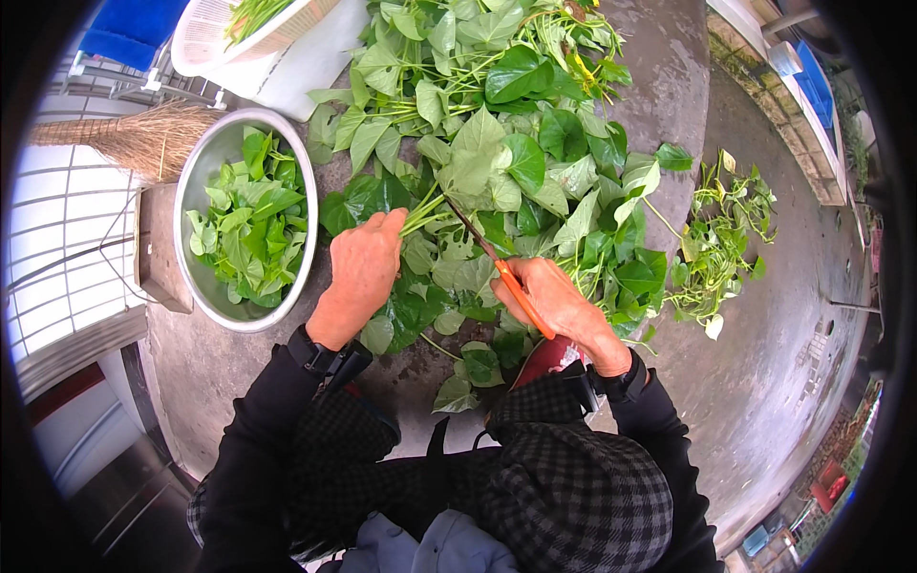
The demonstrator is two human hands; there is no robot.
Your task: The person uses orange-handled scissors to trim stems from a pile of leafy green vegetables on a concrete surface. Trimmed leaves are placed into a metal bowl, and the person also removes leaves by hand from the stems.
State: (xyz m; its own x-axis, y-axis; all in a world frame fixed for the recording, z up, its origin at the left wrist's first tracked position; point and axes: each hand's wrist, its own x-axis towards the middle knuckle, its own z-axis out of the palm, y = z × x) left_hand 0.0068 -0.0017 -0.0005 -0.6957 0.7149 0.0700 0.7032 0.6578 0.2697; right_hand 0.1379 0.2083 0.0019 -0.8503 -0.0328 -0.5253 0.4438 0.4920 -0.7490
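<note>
My left hand (365,275) is closed round a small bunch of green leaf stems (421,216), their cut-looking ends and leaves pointing up and to the right. In my right hand (558,298) are orange-handled scissors (516,291). Their dark blades reach up and left to the stems, by the top of the bunch. Whether the blades are parted I cannot make out. Beneath both hands spreads a large heap of leafy green vines (573,181) with heart-shaped leaves, lying on the concrete.
Left of my left hand stands a metal basin (312,234) of picked leaves (250,224). Behind it lie a straw broom (153,138) and a pale basket (196,43) with green stems. A smaller vine pile (716,244) sits on the floor at right. My red shoe (549,361) is close below the scissors.
</note>
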